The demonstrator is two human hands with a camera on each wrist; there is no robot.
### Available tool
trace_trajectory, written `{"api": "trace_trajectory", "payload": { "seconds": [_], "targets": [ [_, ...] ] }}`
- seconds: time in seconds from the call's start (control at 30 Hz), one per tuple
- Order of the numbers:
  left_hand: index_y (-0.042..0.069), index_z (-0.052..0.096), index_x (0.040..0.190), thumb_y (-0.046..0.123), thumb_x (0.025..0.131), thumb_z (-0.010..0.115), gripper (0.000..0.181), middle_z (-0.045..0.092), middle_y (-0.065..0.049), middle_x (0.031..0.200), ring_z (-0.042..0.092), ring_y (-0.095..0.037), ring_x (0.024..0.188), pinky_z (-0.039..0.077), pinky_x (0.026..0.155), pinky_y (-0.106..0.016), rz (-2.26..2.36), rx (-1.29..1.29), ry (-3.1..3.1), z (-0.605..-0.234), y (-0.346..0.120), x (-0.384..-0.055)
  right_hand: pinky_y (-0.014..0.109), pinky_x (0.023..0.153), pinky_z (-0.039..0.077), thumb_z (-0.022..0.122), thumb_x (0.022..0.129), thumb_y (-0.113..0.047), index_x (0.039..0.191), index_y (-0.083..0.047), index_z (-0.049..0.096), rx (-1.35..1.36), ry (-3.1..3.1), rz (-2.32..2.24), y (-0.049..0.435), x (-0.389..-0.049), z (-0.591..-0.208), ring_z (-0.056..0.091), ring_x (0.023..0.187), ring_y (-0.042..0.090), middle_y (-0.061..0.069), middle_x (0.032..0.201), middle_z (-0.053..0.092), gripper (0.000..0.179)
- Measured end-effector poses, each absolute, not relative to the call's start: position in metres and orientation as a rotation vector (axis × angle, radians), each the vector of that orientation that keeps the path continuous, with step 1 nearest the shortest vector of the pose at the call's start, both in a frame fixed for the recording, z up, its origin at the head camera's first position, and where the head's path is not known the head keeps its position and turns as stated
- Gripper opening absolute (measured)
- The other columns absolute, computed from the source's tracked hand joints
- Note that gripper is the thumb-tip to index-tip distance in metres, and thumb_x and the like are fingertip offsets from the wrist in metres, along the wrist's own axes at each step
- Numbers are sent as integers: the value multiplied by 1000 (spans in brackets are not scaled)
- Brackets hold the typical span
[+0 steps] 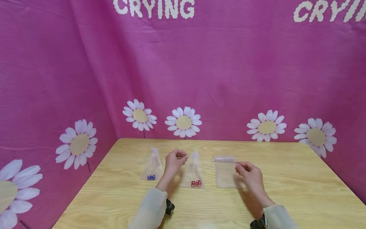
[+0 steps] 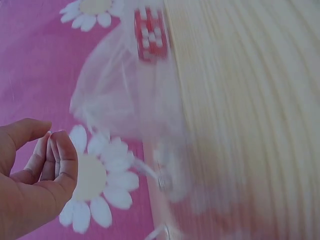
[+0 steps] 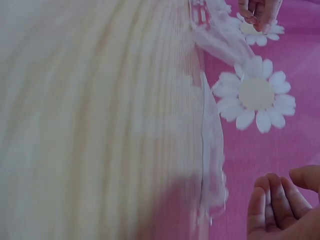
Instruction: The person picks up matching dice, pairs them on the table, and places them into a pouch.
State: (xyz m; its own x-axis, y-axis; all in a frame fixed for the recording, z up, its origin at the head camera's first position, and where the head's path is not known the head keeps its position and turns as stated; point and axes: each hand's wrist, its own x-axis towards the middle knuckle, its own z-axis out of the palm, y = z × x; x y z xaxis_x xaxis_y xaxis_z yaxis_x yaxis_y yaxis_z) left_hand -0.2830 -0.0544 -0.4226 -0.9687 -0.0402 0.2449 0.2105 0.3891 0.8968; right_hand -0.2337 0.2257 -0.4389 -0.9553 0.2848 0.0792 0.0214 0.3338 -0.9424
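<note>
My left hand (image 1: 175, 161) hovers between two sheer drawstring bags, its fingers loosely bent and thumb close to the fingertips, nothing visibly held. To its right lies a pale bag (image 1: 194, 168) with red dice (image 1: 196, 183) at its bottom and its neck gathered; this bag (image 2: 120, 90) also shows in the left wrist view. On its left, a similar bag (image 1: 152, 162) contains blue dice (image 1: 151, 177). My right hand (image 1: 251, 175) is by the upper right edge of a third, flat bag (image 1: 226, 175), no dice showing inside. Thumb and fingers (image 3: 272, 205) stand apart in the right wrist view.
All three bags lie in a row on a light wooden table (image 1: 211, 210). A pink cloth (image 1: 217, 70) with white daisies and lettering hangs behind the table and along its left side. Dark wrist straps (image 1: 170, 207) sit at both cuffs.
</note>
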Motion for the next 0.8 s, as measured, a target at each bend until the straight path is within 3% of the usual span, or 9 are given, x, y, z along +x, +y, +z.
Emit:
{"api": "trace_trajectory", "payload": {
  "seconds": [0.33, 0.6, 0.8],
  "targets": [
    [0, 68, 98, 8, 88, 70, 13, 71, -14, 92, 62, -9, 75, 54, 66, -20, -1672, -288, -2476, -418, -4, -279, 16, 70, 53, 61, 97, -24, 119, 4, 65, -359, -2375, 1603, 273, -218, -442, 63, 74, -1, -12, 81, 72, 35],
    [-5, 67, 104, 4, 86, 71, 21, 71, -19, 101, 69, -27, 89, 56, 72, -24, -1564, -575, -2629, -426, 39, -278, 17, 68, 53, 63, 96, -22, 116, 5, 65, -369, -2377, 1605, 294, -209, -447, 61, 71, -2, -13, 78, 71, 34],
    [-5, 65, 114, 5, 83, 75, 33, 67, -18, 110, 66, -28, 97, 57, 78, -27, -1348, -724, -2807, -434, 62, -280, 18, 67, 53, 63, 96, -20, 115, 6, 65, -362, -2417, 1603, 300, -206, -448, 61, 71, -3, -9, 82, 72, 33]
  ]
}}
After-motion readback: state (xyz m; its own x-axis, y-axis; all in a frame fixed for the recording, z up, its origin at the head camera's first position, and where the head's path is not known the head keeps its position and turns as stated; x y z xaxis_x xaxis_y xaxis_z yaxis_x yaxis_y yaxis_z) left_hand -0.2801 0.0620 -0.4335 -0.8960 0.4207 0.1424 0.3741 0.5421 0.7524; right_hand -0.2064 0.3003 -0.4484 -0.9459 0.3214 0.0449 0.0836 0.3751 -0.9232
